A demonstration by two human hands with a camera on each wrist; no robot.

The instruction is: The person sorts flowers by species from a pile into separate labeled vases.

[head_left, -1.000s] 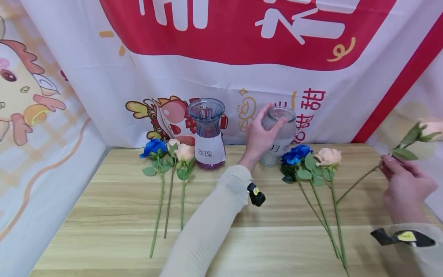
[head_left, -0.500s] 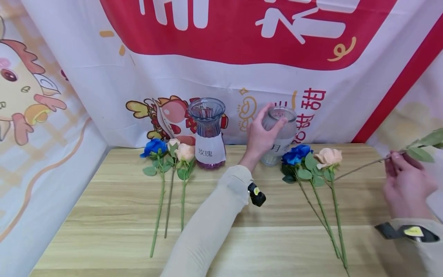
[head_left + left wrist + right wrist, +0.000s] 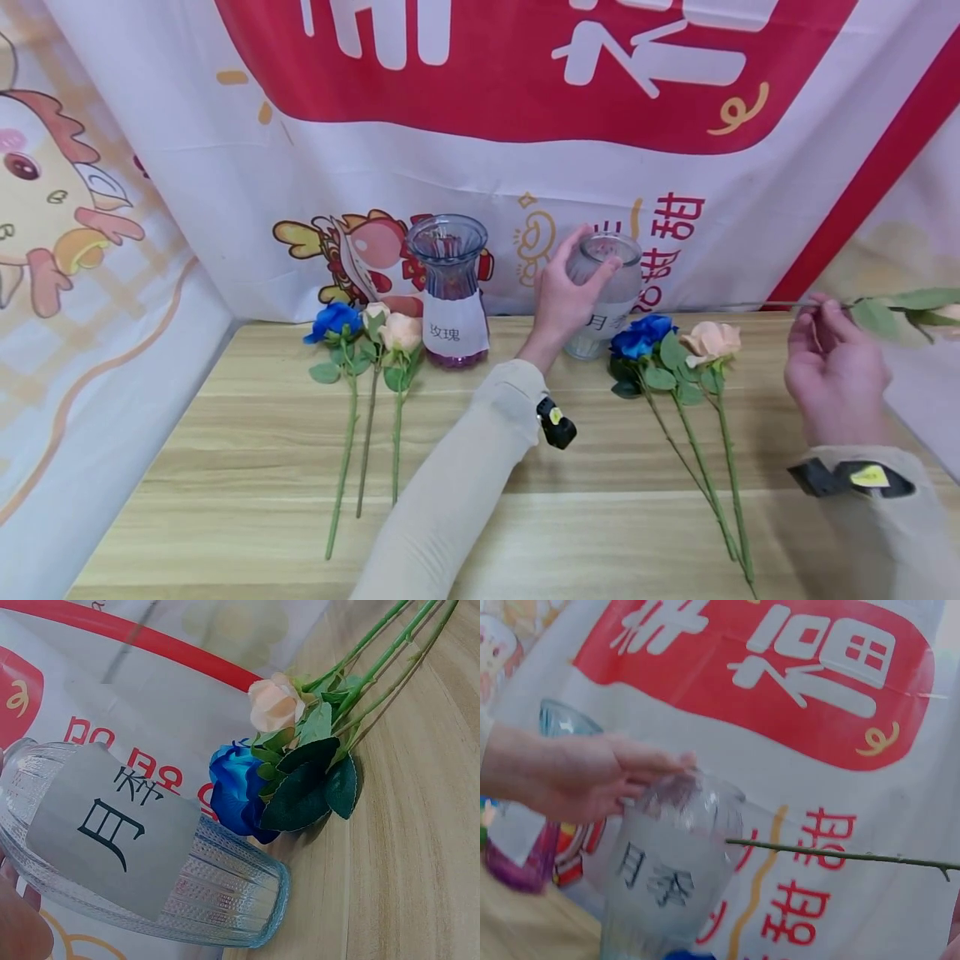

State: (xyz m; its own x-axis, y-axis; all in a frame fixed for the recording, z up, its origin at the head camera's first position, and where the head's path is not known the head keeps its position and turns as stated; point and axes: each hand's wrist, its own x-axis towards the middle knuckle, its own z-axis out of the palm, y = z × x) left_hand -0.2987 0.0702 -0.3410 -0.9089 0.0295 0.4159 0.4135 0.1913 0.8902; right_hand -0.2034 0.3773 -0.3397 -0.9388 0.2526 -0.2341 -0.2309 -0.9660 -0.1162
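My left hand grips the upper part of a clear ribbed glass vase, thumb and fingers around it below the rim. The vase stands upright on the table and carries a white paper label with black characters. At the right, my right hand pinches the stem of a peach rose. That stem lies nearly level, its bare end pointing left; the bloom is mostly cut off by the head view's right edge. In the right wrist view the stem overlaps the vase's upper side.
A bluish-purple glass vase with its own label stands to the left. Before it lie a blue rose and two pale ones. Another blue rose and a peach rose lie near the clear vase. Printed cloth hangs behind the wooden table.
My right hand has moved left and turned the rose from slanting to nearly level, its stem end swinging up from the table toward the vase. The left hand has stayed on the vase.
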